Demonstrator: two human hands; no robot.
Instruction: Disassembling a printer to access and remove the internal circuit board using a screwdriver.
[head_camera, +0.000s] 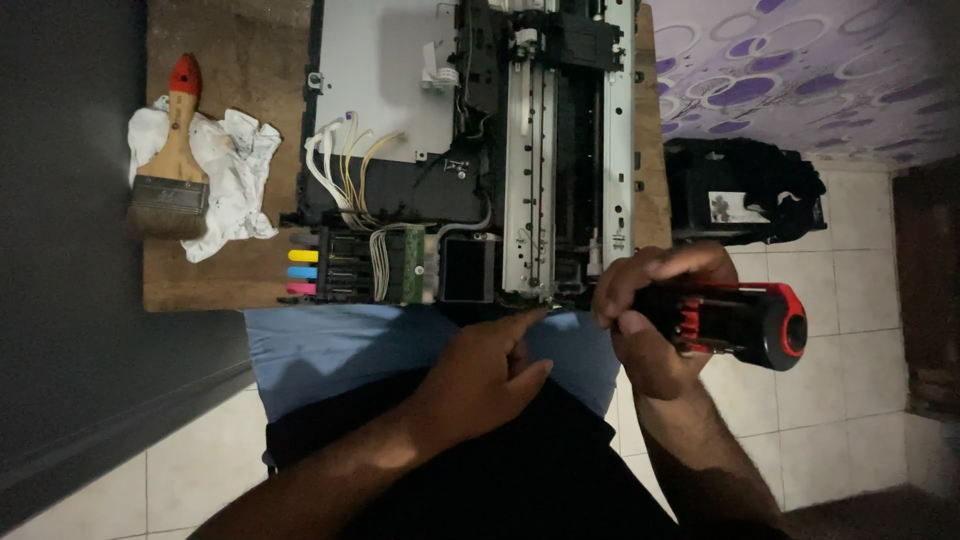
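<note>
Nearest the camera, at the lower middle of the frame, the left hand (480, 375) reaches up from the lap with its index finger stretched out, the tip meeting the near edge of the opened printer (470, 150); the other fingers are curled in and the hand grasps nothing. To the right of it, at the middle right of the frame, the right hand (650, 310) is clenched around a screwdriver handle (740, 320), fingers wrapped over the front end.

The screwdriver handle lies with its long axis roughly level across the frame, its round butt end pointing to the right edge and its working end pointing left toward the printer's near right corner; the tip itself is hidden behind the fingers. It is stubby and thick, black with red ribs along the barrel and a red ring around the butt.

Beyond the hands, the printer sits on a wooden board (220, 270) with its cover off: a metal rail runs up the frame, a bundle of thin pale tubes (345, 160) curves at its left, and coloured ink cartridges (305, 272) in yellow, blue and pink sit at its near left corner. At the upper left a paintbrush (172, 160) with a red-tipped wooden handle lies on a crumpled white cloth (235, 170). At the right, past the board, a black plastic part (740, 195) rests on the tiled floor.
</note>
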